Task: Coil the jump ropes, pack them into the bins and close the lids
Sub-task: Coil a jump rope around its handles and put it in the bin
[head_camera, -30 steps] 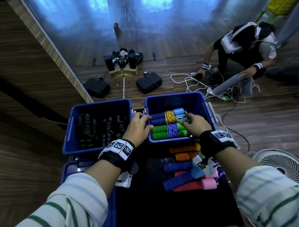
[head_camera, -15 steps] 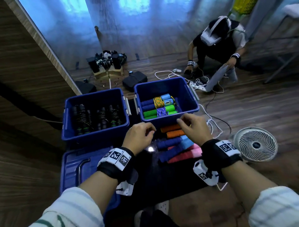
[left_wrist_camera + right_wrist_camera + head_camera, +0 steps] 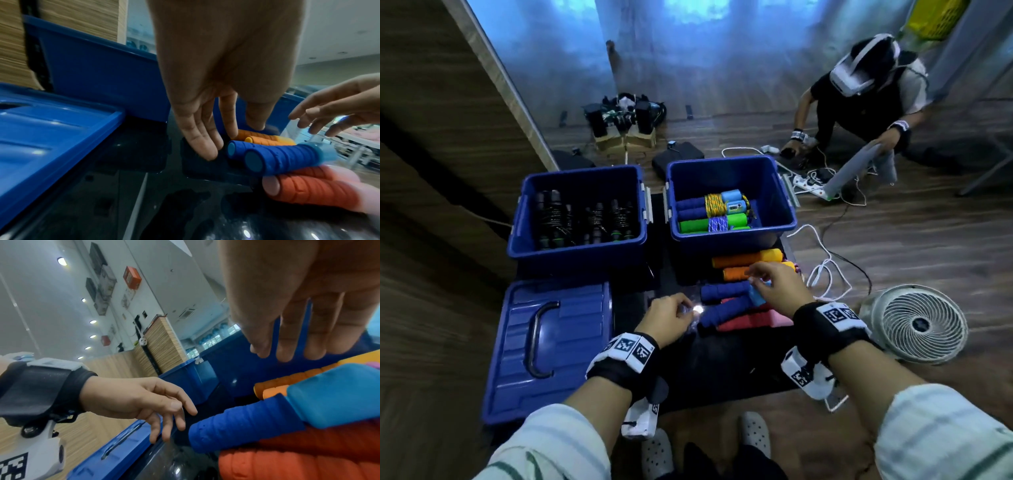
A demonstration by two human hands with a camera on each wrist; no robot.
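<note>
Two open blue bins stand side by side on the floor. The left bin (image 3: 575,245) holds black coiled jump ropes (image 3: 585,219). The right bin (image 3: 732,233) holds coloured coiled ropes (image 3: 714,214). On the black mat (image 3: 722,359) in front lie orange handles (image 3: 743,262), blue handles (image 3: 722,291) (image 3: 277,159) (image 3: 242,423) and red-pink handles (image 3: 750,322) (image 3: 312,190). My left hand (image 3: 671,318) (image 3: 207,129) hangs with relaxed fingers just left of the blue handles' ends, holding nothing. My right hand (image 3: 777,284) (image 3: 287,344) hovers over the blue and orange handles, fingers loose and empty.
A blue lid (image 3: 571,342) with a dark handle lies flat on the floor, left of the mat. A white fan (image 3: 917,325) stands at the right, beside white cables (image 3: 825,270). Another person (image 3: 859,96) crouches at the back right. My feet (image 3: 657,452) are at the mat's near edge.
Both hands came out of the right bin and drew back toward me, down to the loose handles on the mat. The coiled ropes stay in the bin.
</note>
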